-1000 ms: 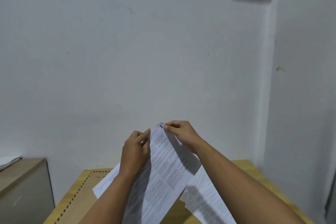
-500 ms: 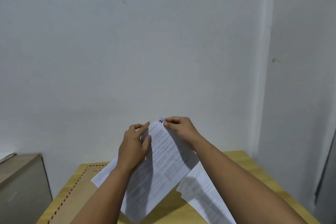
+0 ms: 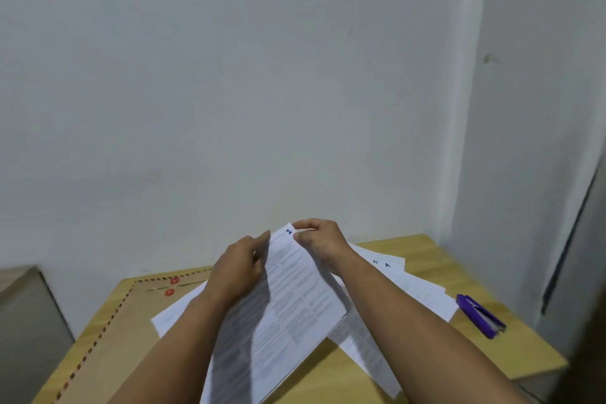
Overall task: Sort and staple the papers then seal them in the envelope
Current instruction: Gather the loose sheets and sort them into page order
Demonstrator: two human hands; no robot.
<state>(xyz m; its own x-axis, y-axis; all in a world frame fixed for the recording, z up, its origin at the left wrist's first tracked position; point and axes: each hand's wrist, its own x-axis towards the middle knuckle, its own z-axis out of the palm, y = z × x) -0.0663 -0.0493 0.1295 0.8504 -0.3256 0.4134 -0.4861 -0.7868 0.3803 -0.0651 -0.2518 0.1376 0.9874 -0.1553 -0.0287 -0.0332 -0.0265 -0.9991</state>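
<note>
The hands have lowered: right hand (image 3: 319,241) pinches the white printed sheet (image 3: 295,292) at its numbered top corner, left hand (image 3: 237,267) gripping alongside, for ordering; brown striped envelope (image 3: 108,331) along the yellow wooden table's (image 3: 423,248) left edge.

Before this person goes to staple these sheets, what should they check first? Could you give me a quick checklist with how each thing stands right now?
1. Top sheet held securely: ok, the right hand pinches the lifted sheets at their top corner, left hand beside them.
2. Page order: cannot tell, only a handwritten number shows on the top sheet.
3. All pages gathered: not ok, loose sheets marked 5 and 4 lie on the table.
4. Stapler within reach: ok, purple stapler lies on the right.
5. Envelope ready: ok, brown envelope lies on the left.
</note>
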